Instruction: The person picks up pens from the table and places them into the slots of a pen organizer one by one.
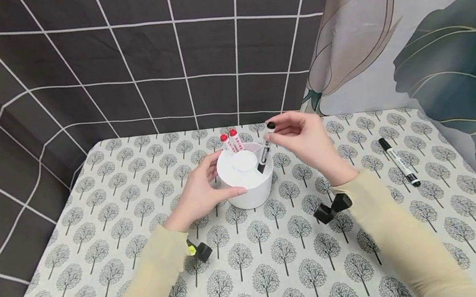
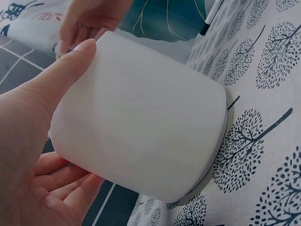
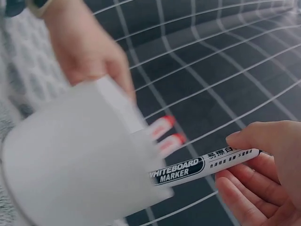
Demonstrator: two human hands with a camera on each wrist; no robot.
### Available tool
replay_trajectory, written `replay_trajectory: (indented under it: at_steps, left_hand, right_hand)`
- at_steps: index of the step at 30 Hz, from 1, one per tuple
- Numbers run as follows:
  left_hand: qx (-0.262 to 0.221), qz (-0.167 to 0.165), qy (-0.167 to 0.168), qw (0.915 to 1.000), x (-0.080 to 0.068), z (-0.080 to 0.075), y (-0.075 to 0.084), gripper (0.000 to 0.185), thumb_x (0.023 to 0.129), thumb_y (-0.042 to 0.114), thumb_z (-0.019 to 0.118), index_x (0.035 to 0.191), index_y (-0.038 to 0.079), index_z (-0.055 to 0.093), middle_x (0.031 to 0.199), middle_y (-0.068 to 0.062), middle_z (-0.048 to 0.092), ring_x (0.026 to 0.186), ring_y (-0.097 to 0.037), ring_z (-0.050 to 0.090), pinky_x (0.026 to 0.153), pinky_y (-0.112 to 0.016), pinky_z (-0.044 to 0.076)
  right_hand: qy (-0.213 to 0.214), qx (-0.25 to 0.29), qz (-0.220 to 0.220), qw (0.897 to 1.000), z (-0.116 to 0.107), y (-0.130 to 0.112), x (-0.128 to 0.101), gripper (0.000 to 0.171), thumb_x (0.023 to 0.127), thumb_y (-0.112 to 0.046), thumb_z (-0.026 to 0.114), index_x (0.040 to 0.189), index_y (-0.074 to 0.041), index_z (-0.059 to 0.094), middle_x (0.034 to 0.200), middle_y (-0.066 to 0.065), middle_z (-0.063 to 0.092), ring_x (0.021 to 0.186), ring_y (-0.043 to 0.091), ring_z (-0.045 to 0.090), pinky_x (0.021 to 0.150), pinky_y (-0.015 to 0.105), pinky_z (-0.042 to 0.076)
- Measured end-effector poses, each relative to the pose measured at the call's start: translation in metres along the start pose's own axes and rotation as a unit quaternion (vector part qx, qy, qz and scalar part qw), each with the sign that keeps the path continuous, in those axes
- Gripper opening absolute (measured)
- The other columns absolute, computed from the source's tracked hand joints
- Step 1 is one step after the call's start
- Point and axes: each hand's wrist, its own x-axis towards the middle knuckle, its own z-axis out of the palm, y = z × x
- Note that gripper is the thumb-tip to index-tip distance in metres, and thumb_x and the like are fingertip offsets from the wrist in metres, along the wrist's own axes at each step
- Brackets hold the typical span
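Note:
A white round pen holder (image 1: pixel 253 196) with divided compartments stands on the table in the head view. My left hand (image 1: pixel 200 190) grips its left side, thumb at the front and fingers behind; the left wrist view shows them against the smooth wall (image 2: pixel 141 113). Between thumb and fingers, my right hand (image 1: pixel 308 141) pinches a black whiteboard marker (image 1: pixel 265 152) near its upper end. That marker leans, its lower black end at a right-hand compartment; in the right wrist view the holder's wall hides this end. Two red-capped markers (image 1: pixel 235 141) stand in a rear compartment.
Another black-and-white marker (image 1: pixel 399 162) lies on the table to the right of my right hand. A tree-print cloth (image 1: pixel 260 255) covers the table. Behind it hangs a dark grid-patterned curtain (image 1: pixel 146 53), with a leaf-print one (image 1: pixel 445 29) at the right.

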Motion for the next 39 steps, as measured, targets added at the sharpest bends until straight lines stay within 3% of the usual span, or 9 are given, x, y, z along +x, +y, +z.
replay_trajectory:
  at_steps: [8, 16, 26, 39]
  left_hand:
    - [-0.007, 0.004, -0.004, 1.0, 0.001, 0.001, -0.001, 0.104, 0.068, 0.044, 0.095, 0.153, 0.016, 0.042, 0.149, 0.001, 0.05, 0.134, -0.024, 0.05, 0.112, -0.036, 0.041]
    - [-0.007, 0.0, -0.005, 1.0, 0.001, 0.002, 0.0, 0.104, 0.068, 0.043, 0.095, 0.153, 0.016, 0.042, 0.149, 0.001, 0.05, 0.133, -0.024, 0.05, 0.112, -0.036, 0.041]
    - [-0.01, 0.004, -0.001, 0.9999, 0.001, 0.002, -0.003, 0.103, 0.068, 0.04, 0.096, 0.153, 0.015, 0.042, 0.149, 0.001, 0.049, 0.134, -0.024, 0.05, 0.112, -0.035, 0.041]
    - [-0.015, 0.005, -0.006, 0.9999, 0.001, 0.0, 0.0, 0.104, 0.069, 0.035, 0.096, 0.153, 0.012, 0.041, 0.15, -0.001, 0.048, 0.137, -0.023, 0.047, 0.113, -0.034, 0.039]
  right_hand:
    - [-0.029, -0.055, 0.017, 0.998, 0.013, 0.024, 0.001, 0.029, 0.085, -0.006, 0.082, 0.112, 0.0, 0.074, 0.099, 0.013, 0.074, 0.085, 0.023, 0.071, 0.076, 0.025, 0.06]
    - [-0.034, -0.042, 0.026, 0.998, 0.009, 0.02, 0.0, 0.036, 0.086, -0.013, 0.083, 0.118, -0.002, 0.072, 0.103, 0.011, 0.074, 0.089, 0.021, 0.07, 0.08, 0.025, 0.059]
    - [0.007, 0.012, 0.005, 1.0, -0.021, -0.001, -0.01, 0.04, 0.086, -0.02, 0.085, 0.12, -0.005, 0.073, 0.109, 0.011, 0.075, 0.093, 0.018, 0.073, 0.086, 0.027, 0.058]
    - [0.02, -0.037, 0.046, 0.998, -0.061, 0.0, -0.034, 0.047, 0.087, -0.032, 0.084, 0.126, -0.009, 0.07, 0.122, 0.008, 0.071, 0.106, 0.016, 0.069, 0.093, 0.023, 0.054]
